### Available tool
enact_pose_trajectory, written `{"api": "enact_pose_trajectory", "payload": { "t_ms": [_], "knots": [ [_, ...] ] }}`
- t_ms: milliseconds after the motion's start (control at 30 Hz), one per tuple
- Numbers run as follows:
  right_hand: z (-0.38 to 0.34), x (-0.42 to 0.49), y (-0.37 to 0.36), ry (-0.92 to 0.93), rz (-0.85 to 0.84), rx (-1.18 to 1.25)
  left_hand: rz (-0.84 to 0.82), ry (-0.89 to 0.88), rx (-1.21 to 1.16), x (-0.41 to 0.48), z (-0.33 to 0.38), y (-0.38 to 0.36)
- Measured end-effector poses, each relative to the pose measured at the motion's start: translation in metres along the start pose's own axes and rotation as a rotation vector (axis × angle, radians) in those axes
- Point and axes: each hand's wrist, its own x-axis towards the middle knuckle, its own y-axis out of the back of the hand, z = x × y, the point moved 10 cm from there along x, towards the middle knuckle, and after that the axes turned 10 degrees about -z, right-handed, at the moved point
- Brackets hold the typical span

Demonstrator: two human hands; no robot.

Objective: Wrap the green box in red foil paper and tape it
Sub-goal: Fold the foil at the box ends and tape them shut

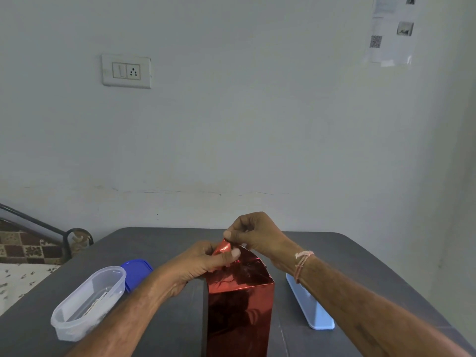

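- I see the box point(239, 313), covered in red foil point(244, 271), standing upright mid-worktop point(159, 243).
- My left hand point(201, 264) pinches the folded foil flap point(223, 247) at its top, from the left.
- My right hand point(255, 234) pinches the flap's tip just above.

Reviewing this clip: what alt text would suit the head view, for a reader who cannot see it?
The left hand and right hand pinch a folded end flap of red foil paper that fully covers a long box on a dark table. A clear tub and blue lid sit to its left, a pale blue object to its right.
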Motion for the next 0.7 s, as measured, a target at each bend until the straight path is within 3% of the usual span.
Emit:
{"api": "enact_pose_trajectory", "payload": {
  "t_ms": [167, 300, 500, 700],
  "knots": [
    [-0.002, 0.001, -0.001, 0.002, 0.0, 0.011, -0.033, -0.083, -0.114, -0.019, -0.002, 0.0],
    [-0.003, 0.0, -0.001, 0.011, -0.005, 0.014, -0.122, -0.075, -0.001, -0.037, -0.014, -0.015],
    [-0.011, -0.014, 0.0, 0.049, -0.003, 0.027, 0.038, -0.108, -0.002, -0.041, -0.018, -0.008],
    [-0.015, -0.026, 0.004, 0.071, 0.078, -0.108, 0.083, -0.129, -0.021, -0.044, -0.018, -0.012]
  ]
}}
